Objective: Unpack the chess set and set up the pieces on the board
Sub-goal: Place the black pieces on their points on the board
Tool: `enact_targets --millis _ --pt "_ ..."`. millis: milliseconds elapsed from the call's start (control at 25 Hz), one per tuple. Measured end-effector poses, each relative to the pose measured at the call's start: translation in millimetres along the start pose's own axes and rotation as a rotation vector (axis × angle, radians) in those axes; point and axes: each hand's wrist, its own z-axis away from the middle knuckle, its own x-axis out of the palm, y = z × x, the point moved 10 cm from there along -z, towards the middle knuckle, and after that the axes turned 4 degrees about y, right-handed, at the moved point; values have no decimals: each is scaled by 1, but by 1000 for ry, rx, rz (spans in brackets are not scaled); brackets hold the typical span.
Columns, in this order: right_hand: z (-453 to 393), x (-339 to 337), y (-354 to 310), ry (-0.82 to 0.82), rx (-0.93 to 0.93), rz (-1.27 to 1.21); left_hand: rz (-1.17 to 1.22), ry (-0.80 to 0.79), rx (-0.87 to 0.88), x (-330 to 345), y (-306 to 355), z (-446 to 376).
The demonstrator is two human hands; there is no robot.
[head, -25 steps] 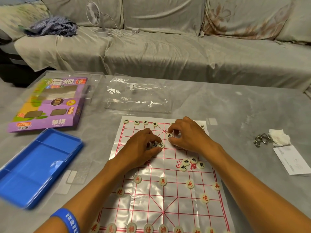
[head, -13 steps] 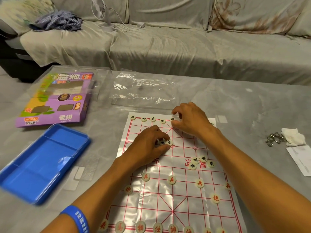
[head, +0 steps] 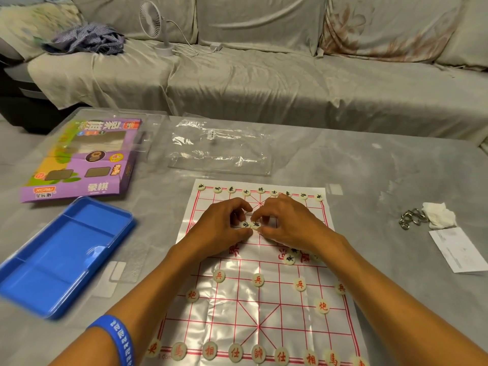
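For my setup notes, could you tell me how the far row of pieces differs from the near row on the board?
The far row carries black characters; the near row carries red ones. The far row lies along the board's edge beside the sofa; the near row lies closest to the person. Both are lines of pale round discs, nine in the far row; the near row's right end runs off frame.

Two hands [head: 224,228], one board [head: 266,313]

Dim, even indoor light, glare on the glossy board [head: 264,307] (blue tray [head: 60,257] motion-blurred), wide-angle edge bowing.
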Motion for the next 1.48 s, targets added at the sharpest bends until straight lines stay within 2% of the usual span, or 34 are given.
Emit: enact_targets --millis 400,720,1120,1320,1480 --pt "3 1 5 8 29 -20 42 -4 -26 1 -4 -1" --pt "8 -1 1 84 79 -34 67 7 -41 -2 -6 -1" --pt "39 -33 48 160 227 -124 108 14 -57 -2 -5 0" --pt "42 -31 49 141 229 -118 127 155 -34 -45 -14 6" --pt "29 -22 27 135 182 -182 42 139 -119 -59 -39 17"
